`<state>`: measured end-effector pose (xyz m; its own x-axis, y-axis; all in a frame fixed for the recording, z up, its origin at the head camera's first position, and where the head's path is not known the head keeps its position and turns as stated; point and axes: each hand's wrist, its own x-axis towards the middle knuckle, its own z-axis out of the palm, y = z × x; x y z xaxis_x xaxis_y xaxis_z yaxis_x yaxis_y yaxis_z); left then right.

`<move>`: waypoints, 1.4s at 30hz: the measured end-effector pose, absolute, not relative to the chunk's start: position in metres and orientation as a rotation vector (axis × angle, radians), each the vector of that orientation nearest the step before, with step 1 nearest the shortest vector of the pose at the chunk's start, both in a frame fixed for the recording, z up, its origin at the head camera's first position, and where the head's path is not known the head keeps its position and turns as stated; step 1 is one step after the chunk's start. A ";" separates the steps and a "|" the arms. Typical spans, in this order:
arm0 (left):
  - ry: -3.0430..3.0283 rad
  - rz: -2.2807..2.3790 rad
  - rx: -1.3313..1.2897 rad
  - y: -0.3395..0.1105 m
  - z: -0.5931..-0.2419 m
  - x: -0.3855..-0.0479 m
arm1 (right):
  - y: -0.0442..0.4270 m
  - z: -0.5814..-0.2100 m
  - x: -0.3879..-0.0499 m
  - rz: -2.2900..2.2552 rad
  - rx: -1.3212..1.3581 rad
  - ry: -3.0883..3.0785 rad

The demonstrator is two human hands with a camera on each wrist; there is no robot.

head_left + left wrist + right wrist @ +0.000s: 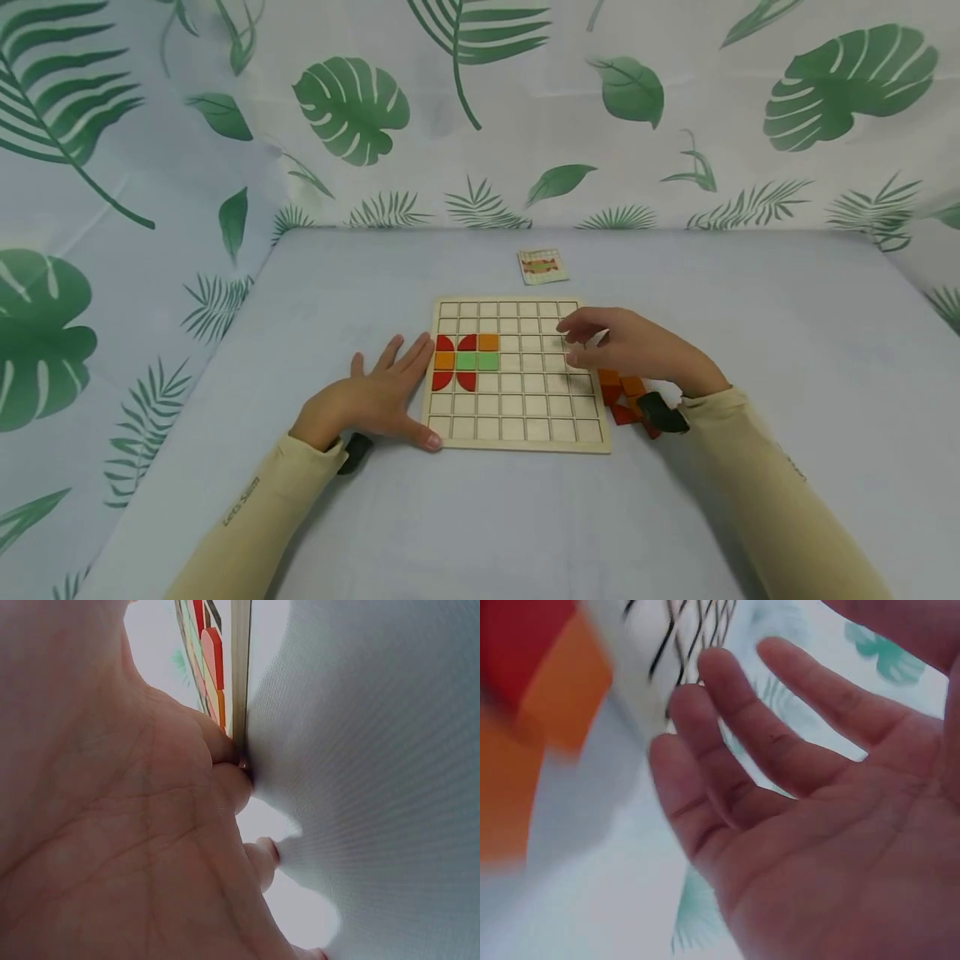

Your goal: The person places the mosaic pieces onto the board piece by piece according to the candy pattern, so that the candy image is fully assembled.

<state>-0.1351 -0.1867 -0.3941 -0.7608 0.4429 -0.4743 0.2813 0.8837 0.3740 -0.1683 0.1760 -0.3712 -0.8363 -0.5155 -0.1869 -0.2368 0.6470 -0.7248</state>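
Observation:
A pale wooden grid board (532, 406) lies on the table. In its left columns sit several red quarter-round tiles (467, 381), orange square tiles (488, 342) and two green square tiles (466, 361). My left hand (367, 402) is spread flat beside the board, fingertips and thumb against its left edge; the left wrist view shows the palm (150, 825) and fingers at that edge. Over the board's right side hovers my right hand (637, 342), fingers loosely bent. The right wrist view shows nothing in its palm (817, 847).
Loose red and orange pieces (633, 386) lie at the board's right edge, partly hidden beneath the right wrist. Behind the board is a small pattern card (542, 275). A leaf-printed cloth (525, 125) hangs at the back of the white table (510, 517).

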 end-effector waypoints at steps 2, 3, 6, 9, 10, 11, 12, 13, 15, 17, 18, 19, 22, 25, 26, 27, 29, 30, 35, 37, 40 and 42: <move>2.475 0.381 0.517 -0.187 -0.395 -0.135 | 0.184 -0.372 -0.169 -0.960 -0.543 2.497; 2.473 0.384 0.512 -0.188 -0.396 -0.135 | 0.188 -0.372 -0.170 -0.928 -0.523 2.491; 2.468 0.388 0.498 -0.189 -0.397 -0.134 | 0.197 -0.374 -0.173 -0.858 -0.497 2.460; 2.469 0.387 0.492 -0.190 -0.398 -0.133 | 0.204 -0.376 -0.176 -0.816 -0.510 2.435; 2.471 0.387 0.493 -0.190 -0.398 -0.133 | 0.205 -0.376 -0.176 -0.804 -0.501 2.435; 2.472 0.390 0.494 -0.190 -0.398 -0.133 | 0.206 -0.376 -0.176 -0.785 -0.494 2.440; 2.473 0.393 0.497 -0.190 -0.398 -0.133 | 0.207 -0.376 -0.177 -0.771 -0.485 2.442; 2.474 0.392 0.500 -0.190 -0.398 -0.133 | 0.208 -0.376 -0.177 -0.760 -0.478 2.445; 2.475 0.393 0.506 -0.190 -0.397 -0.134 | 0.208 -0.376 -0.177 -0.744 -0.472 2.457; 2.477 0.384 0.511 -0.190 -0.396 -0.135 | 0.208 -0.378 -0.179 -0.741 -0.479 2.476; 2.477 0.381 0.514 -0.190 -0.396 -0.135 | 0.208 -0.379 -0.180 -0.751 -0.489 2.488; 2.478 0.378 0.515 -0.190 -0.396 -0.135 | 0.208 -0.380 -0.180 -0.759 -0.491 2.501; 2.478 0.378 0.518 -0.190 -0.396 -0.136 | 0.209 -0.381 -0.182 -0.773 -0.503 2.546; 2.478 0.388 0.519 -0.189 -0.396 -0.136 | 0.210 -0.381 -0.182 -0.783 -0.498 2.563; 2.478 0.391 0.520 -0.189 -0.396 -0.136 | 0.211 -0.381 -0.183 -0.786 -0.494 2.560; 2.477 0.394 0.520 -0.189 -0.396 -0.136 | 0.212 -0.382 -0.183 -0.792 -0.488 2.554; 2.477 0.393 0.522 -0.189 -0.396 -0.136 | 0.214 -0.383 -0.183 -0.802 -0.484 2.549; 2.477 0.393 0.522 -0.188 -0.397 -0.136 | 0.215 -0.384 -0.183 -0.810 -0.487 2.546; 2.478 0.380 0.520 -0.188 -0.397 -0.137 | 0.213 -0.387 -0.184 -0.814 -0.465 2.566; 2.477 0.376 0.520 -0.188 -0.397 -0.137 | 0.212 -0.387 -0.183 -0.806 -0.449 2.589; 2.477 0.367 0.520 -0.188 -0.398 -0.137 | 0.210 -0.387 -0.184 -0.793 -0.439 2.629; 2.478 0.368 0.519 -0.188 -0.398 -0.137 | 0.210 -0.386 -0.184 -0.786 -0.444 2.654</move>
